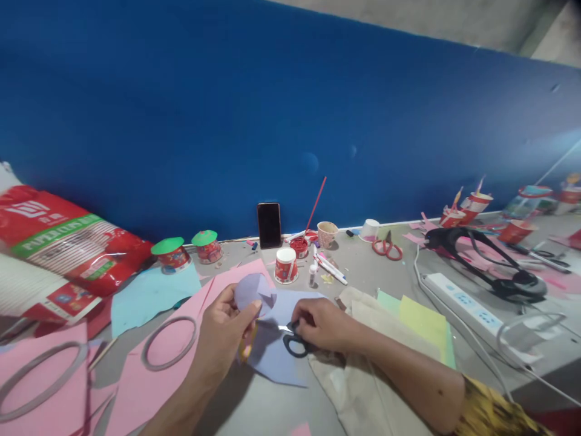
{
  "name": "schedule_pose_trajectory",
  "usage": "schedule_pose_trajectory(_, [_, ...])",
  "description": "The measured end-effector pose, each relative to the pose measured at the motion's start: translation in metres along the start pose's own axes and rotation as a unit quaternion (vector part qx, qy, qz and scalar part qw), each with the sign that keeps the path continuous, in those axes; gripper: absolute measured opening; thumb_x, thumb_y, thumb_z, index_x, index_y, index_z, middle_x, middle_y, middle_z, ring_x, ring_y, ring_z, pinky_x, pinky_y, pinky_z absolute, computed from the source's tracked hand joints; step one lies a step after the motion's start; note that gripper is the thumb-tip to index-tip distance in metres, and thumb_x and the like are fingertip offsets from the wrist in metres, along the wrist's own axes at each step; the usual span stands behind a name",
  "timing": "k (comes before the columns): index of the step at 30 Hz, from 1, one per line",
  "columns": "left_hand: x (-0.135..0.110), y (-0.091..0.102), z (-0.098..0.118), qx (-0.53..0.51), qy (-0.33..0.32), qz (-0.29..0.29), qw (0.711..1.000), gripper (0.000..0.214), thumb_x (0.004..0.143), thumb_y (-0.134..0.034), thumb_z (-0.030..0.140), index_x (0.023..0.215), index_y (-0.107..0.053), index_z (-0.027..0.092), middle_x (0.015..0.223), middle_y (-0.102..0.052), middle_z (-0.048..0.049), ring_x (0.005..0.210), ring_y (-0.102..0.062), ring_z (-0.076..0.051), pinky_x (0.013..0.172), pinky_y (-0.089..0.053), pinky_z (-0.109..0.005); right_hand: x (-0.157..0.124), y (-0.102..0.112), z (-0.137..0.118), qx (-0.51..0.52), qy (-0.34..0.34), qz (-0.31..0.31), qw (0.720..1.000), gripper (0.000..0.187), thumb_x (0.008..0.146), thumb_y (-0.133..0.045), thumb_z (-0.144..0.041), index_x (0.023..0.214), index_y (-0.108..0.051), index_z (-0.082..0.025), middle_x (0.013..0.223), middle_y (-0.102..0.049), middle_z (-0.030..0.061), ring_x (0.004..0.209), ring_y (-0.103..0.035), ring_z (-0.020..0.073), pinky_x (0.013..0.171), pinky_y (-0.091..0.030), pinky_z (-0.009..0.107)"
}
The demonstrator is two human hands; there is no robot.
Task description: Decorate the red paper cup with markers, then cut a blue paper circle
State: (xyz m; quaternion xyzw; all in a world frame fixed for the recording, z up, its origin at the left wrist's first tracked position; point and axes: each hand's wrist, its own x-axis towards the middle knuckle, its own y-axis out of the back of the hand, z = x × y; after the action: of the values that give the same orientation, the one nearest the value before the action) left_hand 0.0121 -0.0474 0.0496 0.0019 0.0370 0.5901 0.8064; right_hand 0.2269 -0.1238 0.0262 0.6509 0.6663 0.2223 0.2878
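Observation:
My left hand (231,327) pinches a rounded piece of purple paper (251,289) between thumb and fingers; a small flap on its right side is folded up. My right hand (318,324) is closed on the black-handled scissors (297,345), whose blades point left just above the table. Beneath both hands lies a larger purple paper sheet (279,366) with a cut edge. A small yellow-and-orange thing (246,348) shows under my left hand; its kind is unclear. Behind the hands stands an upturned red-and-white paper cup (286,265).
Pink sheets (136,387) with grey rings (170,344) lie left, near a red bag of paper cups (68,227). A phone (269,225) leans on the blue wall. Beige cloth (376,363), a power strip (472,312) and red scissors (387,247) are on the right.

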Motion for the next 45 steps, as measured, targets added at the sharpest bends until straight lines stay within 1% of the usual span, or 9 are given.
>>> schedule_pose_trajectory(2, [-0.002, -0.002, -0.002, 0.038, -0.006, -0.027, 0.999, 0.045, 0.070, -0.085, 0.047, 0.104, -0.071, 0.021, 0.057, -0.066, 0.0062, 0.042, -0.054, -0.016, 0.042, -0.041, -0.025, 0.000, 0.002, -0.001, 0.046, 0.004, 0.028, 0.999, 0.008, 0.094, -0.067, -0.018, 0.090, -0.073, -0.019, 0.084, -0.073, -0.0014, 0.079, -0.065, 0.0153, 0.071, -0.044, 0.024])
schedule_pose_trajectory(5, [-0.005, -0.008, -0.004, 0.089, -0.057, -0.078, 0.991, 0.039, 0.071, -0.085, 0.041, 0.102, -0.077, 0.020, 0.086, -0.082, -0.0036, 0.071, -0.072, -0.022, 0.062, -0.055, -0.028, 0.002, 0.007, 0.001, 0.115, 0.017, 0.057, 0.992, 0.032, 0.105, -0.059, -0.043, 0.085, -0.068, -0.019, 0.081, -0.068, -0.0012, 0.078, -0.062, 0.0149, 0.072, -0.046, 0.025])
schedule_pose_trajectory(7, [-0.005, -0.011, -0.006, 0.099, -0.065, -0.113, 0.987, 0.035, 0.071, -0.085, 0.037, 0.101, -0.079, 0.020, 0.095, -0.083, -0.0050, 0.083, -0.075, -0.025, 0.072, -0.058, -0.030, 0.003, 0.010, 0.003, 0.197, 0.050, 0.059, 0.977, 0.045, 0.101, -0.064, -0.057, 0.078, -0.065, -0.018, 0.075, -0.063, -0.0016, 0.073, -0.057, 0.0142, 0.069, -0.044, 0.026])
schedule_pose_trajectory(12, [-0.003, -0.010, -0.011, 0.060, 0.039, -0.168, 0.983, 0.046, 0.067, -0.088, 0.038, 0.107, -0.075, 0.018, 0.072, -0.072, 0.0017, 0.052, -0.057, -0.014, 0.049, -0.043, -0.024, 0.005, 0.007, 0.007, 0.308, 0.044, 0.037, 0.950, 0.046, 0.077, -0.088, -0.060, 0.075, -0.068, -0.019, 0.067, -0.062, -0.0035, 0.065, -0.053, 0.0129, 0.063, -0.042, 0.026])
schedule_pose_trajectory(15, [-0.002, -0.006, -0.012, 0.009, 0.089, -0.198, 0.976, 0.053, 0.067, -0.094, 0.040, 0.110, -0.073, 0.017, 0.066, -0.066, 0.0042, 0.046, -0.048, -0.009, 0.044, -0.031, -0.019, 0.005, 0.003, 0.008, 0.315, 0.045, 0.043, 0.947, 0.036, 0.077, -0.085, -0.051, 0.075, -0.069, -0.019, 0.066, -0.063, -0.0031, 0.065, -0.053, 0.0131, 0.063, -0.042, 0.026])
schedule_pose_trajectory(19, [-0.003, -0.005, -0.012, -0.065, 0.126, -0.227, 0.964, 0.057, 0.063, -0.101, 0.041, 0.105, -0.072, 0.016, 0.069, -0.067, 0.0023, 0.045, -0.045, -0.006, 0.041, -0.031, -0.017, 0.005, 0.000, 0.010, 0.310, 0.041, 0.054, 0.948, 0.030, 0.078, -0.081, -0.047, 0.076, -0.070, -0.019, 0.067, -0.064, -0.0026, 0.064, -0.053, 0.0131, 0.062, -0.041, 0.027])
schedule_pose_trajectory(33, [-0.006, -0.013, -0.012, -0.120, 0.141, -0.204, 0.961, 0.059, 0.056, -0.108, 0.036, 0.097, -0.070, 0.017, 0.069, -0.073, 0.0006, 0.043, -0.056, -0.009, 0.039, -0.049, -0.021, 0.003, 0.003, 0.005, 0.339, -0.002, -0.014, 0.941, 0.046, 0.074, -0.087, -0.060, 0.076, -0.066, -0.020, 0.067, -0.067, -0.0020, 0.053, -0.046, 0.0092, 0.052, -0.035, 0.025])
schedule_pose_trajectory(40, [-0.007, -0.014, -0.010, -0.098, 0.143, -0.219, 0.960, 0.058, 0.053, -0.109, 0.039, 0.093, -0.075, 0.014, 0.069, -0.072, -0.0019, 0.050, -0.056, -0.010, 0.043, -0.045, -0.020, 0.002, 0.003, 0.004, 0.340, 0.009, -0.009, 0.941, 0.049, 0.073, -0.092, -0.062, 0.075, -0.066, -0.020, 0.060, -0.059, -0.0058, 0.053, -0.044, 0.0088, 0.052, -0.032, 0.024])
schedule_pose_trajectory(45, [-0.007, -0.012, -0.010, -0.061, 0.102, -0.213, 0.970, 0.051, 0.060, -0.103, 0.046, 0.092, -0.079, 0.014, 0.070, -0.072, -0.0028, 0.055, -0.056, -0.012, 0.048, -0.044, -0.023, 0.002, 0.005, 0.006, 0.389, 0.004, -0.029, 0.921, 0.058, 0.069, -0.095, -0.070, 0.074, -0.065, -0.020, 0.057, -0.057, -0.0063, 0.050, -0.042, 0.0082, 0.050, -0.030, 0.024])
